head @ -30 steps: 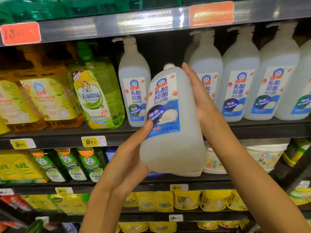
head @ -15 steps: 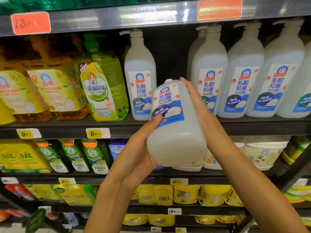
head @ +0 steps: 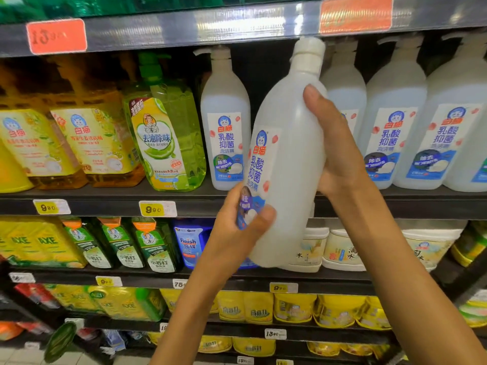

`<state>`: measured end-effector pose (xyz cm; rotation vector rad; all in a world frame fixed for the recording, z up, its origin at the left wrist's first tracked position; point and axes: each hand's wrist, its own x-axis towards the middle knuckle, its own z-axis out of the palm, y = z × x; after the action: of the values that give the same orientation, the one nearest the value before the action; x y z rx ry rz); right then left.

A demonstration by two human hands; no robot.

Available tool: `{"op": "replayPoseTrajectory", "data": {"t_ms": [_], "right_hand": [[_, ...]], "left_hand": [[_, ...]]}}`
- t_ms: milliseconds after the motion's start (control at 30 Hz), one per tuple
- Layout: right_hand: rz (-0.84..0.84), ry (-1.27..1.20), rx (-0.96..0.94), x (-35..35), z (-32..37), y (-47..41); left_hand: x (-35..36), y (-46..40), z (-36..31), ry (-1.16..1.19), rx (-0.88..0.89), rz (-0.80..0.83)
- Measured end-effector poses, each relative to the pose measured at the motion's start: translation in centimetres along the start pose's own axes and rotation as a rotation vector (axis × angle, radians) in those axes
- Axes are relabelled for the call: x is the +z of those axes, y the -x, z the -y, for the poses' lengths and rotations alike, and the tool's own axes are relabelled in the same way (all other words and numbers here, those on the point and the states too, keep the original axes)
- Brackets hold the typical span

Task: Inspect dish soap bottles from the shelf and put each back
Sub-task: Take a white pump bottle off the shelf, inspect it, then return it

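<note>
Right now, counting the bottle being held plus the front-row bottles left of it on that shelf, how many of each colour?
Held translucent white plastic bottle: 1
White pump bottle with blue label: 1
Clear green pump bottle: 1
Amber bottles with yellow labels: 2
Plain yellow container, cut off at the left edge: 1
Total: 6

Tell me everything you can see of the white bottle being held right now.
The white bottle looks like translucent plastic, tall, with a narrow neck and a plain white cap, no pump. It is near upright, top tilted right, held in front of the shelf. Its blue-and-white label faces left. The left hand grips its lower label side; the right hand wraps its shoulder.
</note>
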<state>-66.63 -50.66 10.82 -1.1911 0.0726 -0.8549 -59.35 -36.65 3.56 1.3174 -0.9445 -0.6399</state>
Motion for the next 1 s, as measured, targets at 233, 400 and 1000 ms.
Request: {"op": "replayPoseTrajectory", "data": {"t_ms": [233, 400, 1000], "right_hand": [[0.174, 0.136, -0.099, -0.6, 0.7, 0.7], [0.291, 0.141, 0.057, -1.4, 0.5, 1.1], [0.051, 0.078, 0.012, -1.6, -1.0, -0.3]], "left_hand": [[0.1, -1.4, 2.0, -0.111, 0.042, 0.013], [-0.5, -1.4, 3.0, 0.024, 0.004, 0.147], [-0.6, -3.2, 4.4, 0.32, -0.07, 0.093]]}}
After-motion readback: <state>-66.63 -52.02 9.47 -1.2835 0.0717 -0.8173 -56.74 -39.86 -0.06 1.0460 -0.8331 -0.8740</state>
